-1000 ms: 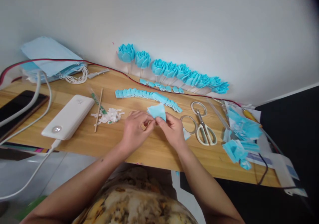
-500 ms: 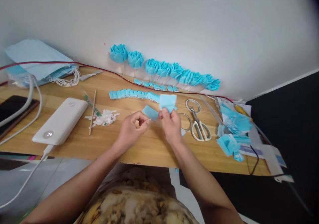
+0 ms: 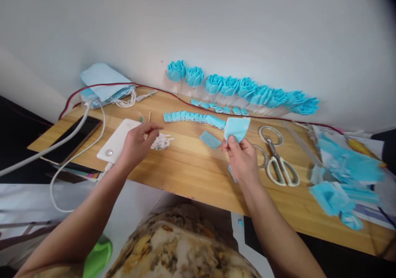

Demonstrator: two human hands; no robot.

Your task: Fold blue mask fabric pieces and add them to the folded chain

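Note:
My right hand [image 3: 243, 158] pinches a small light-blue cloth square [image 3: 236, 128] between thumb and fingers, raised above the table. My left hand [image 3: 139, 142] is over the pile of small white paper strips [image 3: 162, 141]; its thumb and index tips are slightly apart, with nothing visible between them. Between the hands lies a flat blue cloth piece [image 3: 210, 140]. Behind it runs a row of overlapping folded blue pieces [image 3: 193, 117]. Just right of my right hand are scissors [image 3: 280, 164] with pale handles and a tape roll [image 3: 270, 137].
Blue cloth roses [image 3: 230, 85] on sticks lean along the wall. At the left are a white power bank [image 3: 119, 135], a phone [image 3: 76, 137] and a stack of blue masks [image 3: 105, 80]. Blue scraps [image 3: 332, 197] cover the right end. A red-black cable [image 3: 173, 96] crosses the back.
My left hand has moved left, away from my right hand, to the white strips. My right hand still holds the blue square. The view has shifted.

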